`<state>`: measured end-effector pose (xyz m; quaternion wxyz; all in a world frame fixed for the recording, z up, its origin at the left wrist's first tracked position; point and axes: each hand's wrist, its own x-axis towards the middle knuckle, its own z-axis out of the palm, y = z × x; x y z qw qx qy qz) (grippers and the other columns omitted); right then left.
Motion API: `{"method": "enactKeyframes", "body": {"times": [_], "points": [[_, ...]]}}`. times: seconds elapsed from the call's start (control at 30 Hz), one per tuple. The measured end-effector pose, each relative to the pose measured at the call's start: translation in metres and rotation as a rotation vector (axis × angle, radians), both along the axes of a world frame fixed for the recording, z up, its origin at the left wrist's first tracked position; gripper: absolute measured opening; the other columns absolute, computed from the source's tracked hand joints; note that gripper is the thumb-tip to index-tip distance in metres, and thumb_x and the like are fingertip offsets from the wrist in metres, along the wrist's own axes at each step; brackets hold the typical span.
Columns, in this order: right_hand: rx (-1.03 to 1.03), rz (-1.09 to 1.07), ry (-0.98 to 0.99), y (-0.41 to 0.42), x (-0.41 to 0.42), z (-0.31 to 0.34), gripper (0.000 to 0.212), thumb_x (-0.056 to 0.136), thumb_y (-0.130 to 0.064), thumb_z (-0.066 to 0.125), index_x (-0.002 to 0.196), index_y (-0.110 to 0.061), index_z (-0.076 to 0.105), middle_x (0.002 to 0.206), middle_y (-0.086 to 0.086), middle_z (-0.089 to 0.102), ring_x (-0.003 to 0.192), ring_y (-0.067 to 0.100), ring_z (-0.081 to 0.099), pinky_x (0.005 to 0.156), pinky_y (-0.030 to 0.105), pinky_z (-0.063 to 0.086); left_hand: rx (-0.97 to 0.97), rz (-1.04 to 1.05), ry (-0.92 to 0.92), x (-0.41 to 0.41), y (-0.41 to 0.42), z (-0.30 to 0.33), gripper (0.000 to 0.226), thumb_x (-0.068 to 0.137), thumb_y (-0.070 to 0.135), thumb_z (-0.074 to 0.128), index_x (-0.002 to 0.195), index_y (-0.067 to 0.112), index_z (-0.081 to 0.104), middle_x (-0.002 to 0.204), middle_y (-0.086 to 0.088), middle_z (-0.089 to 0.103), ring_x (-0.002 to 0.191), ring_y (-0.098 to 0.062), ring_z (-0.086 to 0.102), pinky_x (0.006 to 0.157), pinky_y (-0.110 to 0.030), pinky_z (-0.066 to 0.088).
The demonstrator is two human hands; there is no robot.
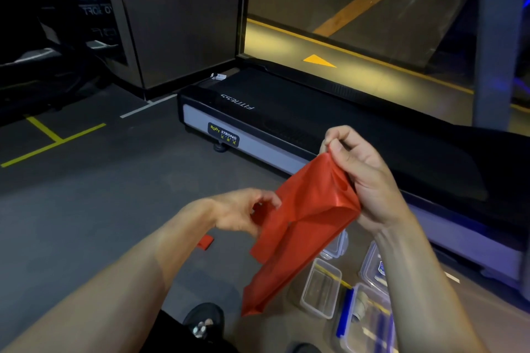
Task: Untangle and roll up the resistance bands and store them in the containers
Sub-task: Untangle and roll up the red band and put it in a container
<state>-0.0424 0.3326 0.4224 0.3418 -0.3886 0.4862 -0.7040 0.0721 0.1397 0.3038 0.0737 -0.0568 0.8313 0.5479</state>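
Two bare hands hold a wide red rubber resistance band in the air: the right hand pinches its top edge, the left hand grips a lower fold. Below, clear plastic containers sit on the grey floor beside a black treadmill.

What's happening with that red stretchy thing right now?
Both hands grip the red band: right hand up top, left hand lower. Band unrolled, hanging. Clear containers wait on the floor. Nothing blocking.
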Motion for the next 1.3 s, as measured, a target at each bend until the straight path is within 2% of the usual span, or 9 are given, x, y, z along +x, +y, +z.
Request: {"method": "enactKeyframes", "body": {"times": [0.13, 0.27, 0.33, 0.5, 0.83, 0.97, 1.13, 1.2, 1.3], "points": [[0.039, 0.01, 0.025, -0.001, 0.0, 0.001, 0.005, 0.097, -0.021, 0.063, 0.097, -0.016, 0.061, 0.083, 0.007, 0.051, 0.063, 0.008, 0.051, 0.058, 0.019, 0.049, 0.157, 0.036, 0.082, 0.003, 0.002, 0.015, 0.057, 0.073, -0.014, 0.053, 0.092, 0.035, 0.076, 0.099, -0.003, 0.075, 0.094, -0.029, 0.07, 0.092, -0.048, 0.056], [0.066, 0.03, 0.062, 0.0, 0.0, 0.001, 0.01, 0.092, -0.027, 0.066, 0.095, -0.017, 0.064, 0.083, 0.009, 0.047, 0.064, 0.01, 0.049, 0.059, 0.019, 0.047, 0.263, 0.092, 0.175, 0.002, 0.017, 0.038, 0.045, 0.065, -0.008, 0.044, 0.082, 0.023, 0.072, 0.076, 0.006, 0.07, 0.068, -0.01, 0.062, 0.067, -0.027, 0.052], [0.079, 0.034, 0.083, 0.001, -0.001, 0.001, 0.01, 0.093, -0.026, 0.065, 0.095, -0.017, 0.063, 0.084, 0.012, 0.044, 0.066, 0.011, 0.047, 0.06, 0.02, 0.045, 0.288, 0.122, 0.223, 0.003, 0.022, 0.048, 0.042, 0.065, -0.004, 0.045, 0.079, 0.024, 0.073, 0.072, 0.005, 0.068, 0.064, -0.008, 0.058, 0.064, -0.025, 0.048], [0.113, 0.032, 0.105, 0.005, -0.006, -0.001, 0.009, 0.094, -0.027, 0.064, 0.094, -0.018, 0.063, 0.089, 0.013, 0.041, 0.066, 0.014, 0.042, 0.058, 0.021, 0.042, 0.283, 0.145, 0.355, 0.008, 0.02, 0.06, 0.016, 0.092, 0.015, 0.068, 0.103, 0.006, 0.074, 0.099, -0.006, 0.074, 0.095, -0.015, 0.066, 0.09, -0.027, 0.051], [0.167, 0.039, 0.184, 0.013, -0.016, -0.006, 0.007, 0.094, -0.027, 0.064, 0.093, -0.02, 0.064, 0.086, 0.013, 0.045, 0.066, 0.014, 0.046, 0.058, 0.02, 0.044, 0.098, 0.201, 0.383, 0.017, 0.018, 0.068, 0.014, 0.081, 0.017, 0.081, 0.094, 0.013, 0.08, 0.089, -0.003, 0.077, 0.08, -0.013, 0.069, 0.075, -0.026, 0.054], [0.171, 0.045, 0.168, 0.015, -0.018, -0.008, 0.009, 0.091, -0.029, 0.067, 0.093, -0.021, 0.065, 0.085, 0.013, 0.045, 0.065, 0.013, 0.047, 0.057, 0.02, 0.045, 0.009, 0.221, 0.402, 0.018, 0.017, 0.07, 0.018, 0.078, 0.022, 0.084, 0.094, 0.016, 0.082, 0.087, 0.004, 0.078, 0.079, -0.019, 0.073, 0.073, -0.035, 0.058], [0.151, 0.058, 0.167, 0.016, -0.018, -0.009, 0.012, 0.09, -0.031, 0.069, 0.093, -0.02, 0.065, 0.084, 0.014, 0.044, 0.064, 0.012, 0.048, 0.056, 0.019, 0.046, -0.095, 0.203, 0.419, 0.019, 0.017, 0.075, 0.014, 0.085, 0.018, 0.08, 0.099, 0.017, 0.082, 0.084, 0.018, 0.074, 0.074, 0.0, 0.067, 0.068, -0.013, 0.047], [0.142, 0.073, 0.165, 0.015, -0.019, -0.009, 0.02, 0.09, -0.036, 0.074, 0.095, -0.019, 0.065, 0.087, 0.014, 0.044, 0.064, 0.013, 0.047, 0.057, 0.02, 0.046, -0.076, 0.2, 0.389, 0.019, 0.018, 0.075, 0.014, 0.088, 0.014, 0.077, 0.102, 0.017, 0.081, 0.083, 0.02, 0.072, 0.071, 0.004, 0.064, 0.061, -0.016, 0.047], [0.143, 0.083, 0.159, 0.015, -0.021, -0.01, 0.031, 0.086, -0.044, 0.079, 0.096, -0.019, 0.064, 0.089, 0.015, 0.044, 0.064, 0.013, 0.048, 0.057, 0.02, 0.047, -0.037, 0.215, 0.391, 0.019, 0.018, 0.073, 0.015, 0.086, 0.012, 0.079, 0.099, 0.02, 0.081, 0.087, 0.012, 0.077, 0.08, -0.005, 0.071, 0.071, -0.025, 0.056]]}}
